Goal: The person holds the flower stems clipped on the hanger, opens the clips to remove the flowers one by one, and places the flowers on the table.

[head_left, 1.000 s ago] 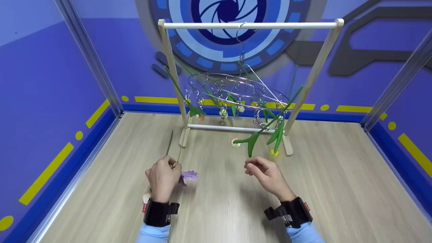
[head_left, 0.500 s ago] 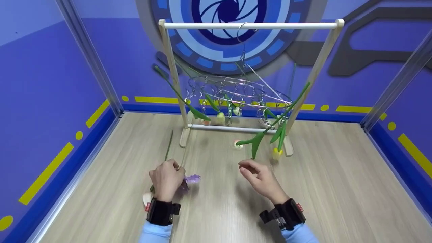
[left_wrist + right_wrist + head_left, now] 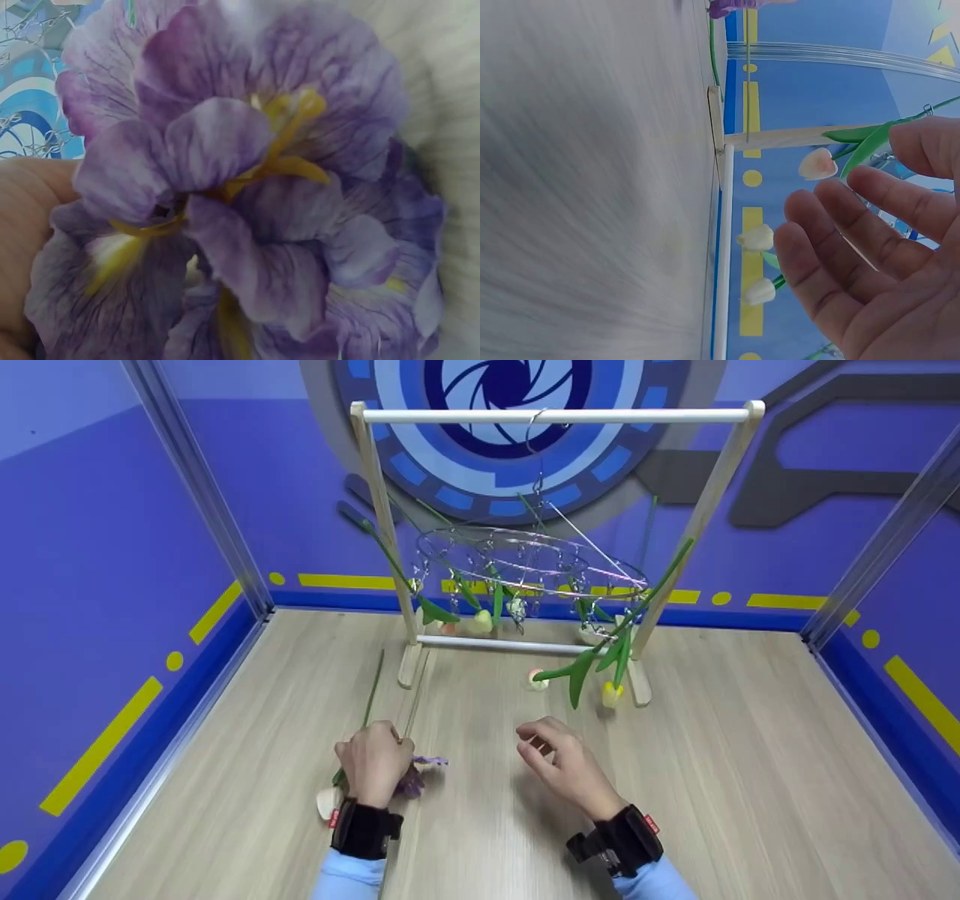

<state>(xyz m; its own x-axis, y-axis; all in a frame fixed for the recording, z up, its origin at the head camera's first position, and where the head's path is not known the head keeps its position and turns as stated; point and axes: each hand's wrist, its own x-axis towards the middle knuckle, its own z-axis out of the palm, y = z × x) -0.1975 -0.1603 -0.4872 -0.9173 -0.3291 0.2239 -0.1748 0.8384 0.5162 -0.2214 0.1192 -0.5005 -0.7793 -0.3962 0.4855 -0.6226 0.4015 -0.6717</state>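
Left fingers [image 3: 385,728] gripping purple flower [image 3: 411,785], stem [image 3: 415,696] pointing forward, bloom back

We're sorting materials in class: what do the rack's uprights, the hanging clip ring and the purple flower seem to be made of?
Uprights: probably matt wood, from their pale tan look. Clip ring: likely shiny metal, bright glints. Purple flower: perhaps matt fabric, judging by frilled, veined petals.

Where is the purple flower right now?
In the head view, the purple flower is left of centre, just right of the left hand gripping it and nearer the camera than the rack's left foot.
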